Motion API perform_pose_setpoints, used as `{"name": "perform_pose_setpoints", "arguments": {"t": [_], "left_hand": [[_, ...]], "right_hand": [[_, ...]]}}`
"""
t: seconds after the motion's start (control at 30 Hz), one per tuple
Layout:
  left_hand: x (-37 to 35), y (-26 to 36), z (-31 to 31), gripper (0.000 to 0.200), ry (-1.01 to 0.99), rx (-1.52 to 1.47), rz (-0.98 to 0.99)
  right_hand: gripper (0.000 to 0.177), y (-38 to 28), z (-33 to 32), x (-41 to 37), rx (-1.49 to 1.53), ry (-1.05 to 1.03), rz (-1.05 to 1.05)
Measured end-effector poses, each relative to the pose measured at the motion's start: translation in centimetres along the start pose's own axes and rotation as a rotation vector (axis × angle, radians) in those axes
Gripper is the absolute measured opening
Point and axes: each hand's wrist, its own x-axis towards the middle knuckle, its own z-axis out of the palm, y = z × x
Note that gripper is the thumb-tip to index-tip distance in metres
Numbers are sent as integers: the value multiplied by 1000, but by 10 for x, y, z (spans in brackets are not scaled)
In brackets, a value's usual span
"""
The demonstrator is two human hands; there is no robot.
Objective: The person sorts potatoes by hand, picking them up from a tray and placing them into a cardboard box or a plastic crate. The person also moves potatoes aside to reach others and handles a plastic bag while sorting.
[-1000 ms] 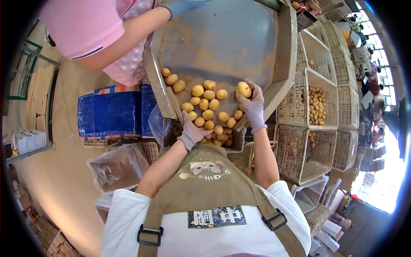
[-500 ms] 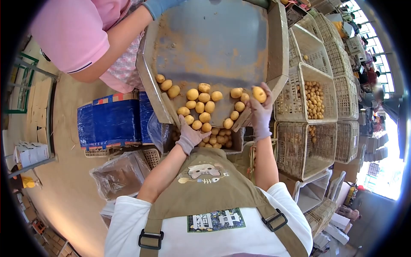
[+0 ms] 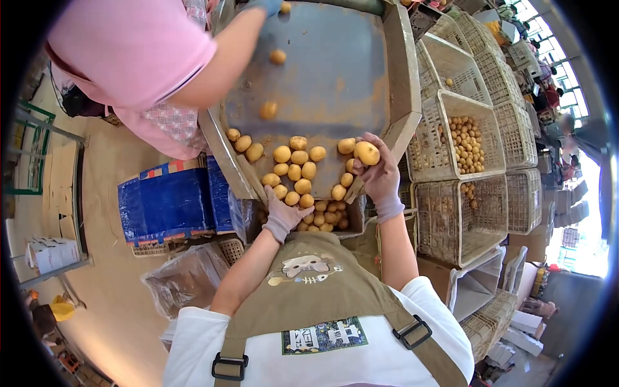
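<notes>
My right hand (image 3: 382, 175), in a pale glove, grips a potato (image 3: 367, 153) above the lower right side of the metal chute (image 3: 322, 84). At the chute's lower lip, my left hand (image 3: 284, 216), gloved too, has its thumb and fingers apart and touches the nearest potatoes. Several yellow potatoes (image 3: 294, 172) lie in a loose group on the chute between my hands. Below the lip, close to my apron, a container holds more potatoes (image 3: 329, 217); my left hand partly covers it.
A co-worker in a pink shirt (image 3: 138, 48) reaches over the chute from the upper left, blue glove (image 3: 265, 6) blurred. Plastic crates (image 3: 429, 174) stack on the right, some holding potatoes. A blue-wrapped box (image 3: 166, 203) and a clear plastic bag (image 3: 187, 277) stand left.
Potatoes have appeared on the upper chute, two of them blurred. The co-worker's arm has swung further over it. My right hand has drawn the potato slightly lower and left; my left hand stays at the lip.
</notes>
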Motion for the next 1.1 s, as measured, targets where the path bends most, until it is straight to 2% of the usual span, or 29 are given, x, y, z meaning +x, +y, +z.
{"name": "perform_pose_setpoints", "arguments": {"t": [0.13, 0.23, 0.33, 0.37, 0.47, 0.5, 0.6, 0.63, 0.77, 0.9, 1.0, 1.1], "left_hand": [[2, -1, -2, 88, -9, -13, -5], [4, -1, -6, 88, -49, -2, 5], [1, 0, -2, 90, -39, 49, 18], [4, 0, -3, 91, -24, 38, 14], [10, -1, -9, 93, 2, 18, 4], [9, -2, -9, 93, -3, 20, 2], [8, -1, -5, 96, -36, 32, -10], [8, 0, -6, 97, -59, 38, -20], [7, -2, -8, 98, -42, 2, -18], [11, -3, -13, 97, -46, 10, 11], [14, -5, -15, 97, -38, -1, 14], [24, -3, -25, 96, -62, -57, -9]], "right_hand": [[37, 5, 10, -6, -138, 36, -78], [38, 7, -14, -3, -261, -24, -26], [42, 15, -29, 7, 170, -147, 74], [46, 22, -30, 13, 357, -250, 54], [49, 3, 11, 3, 404, 131, 177], [51, 17, -23, 12, 465, -81, 187], [49, 25, -30, 15, 617, -329, 183], [47, 21, -29, 12, 478, -183, 220], [45, 35, -1, 1, -318, -1, 152], [46, 70, -13, -18, -1459, -329, -164], [45, 78, -4, -29, -1512, -289, 84], [46, 108, 1, -23, -1697, -472, -322]]}}
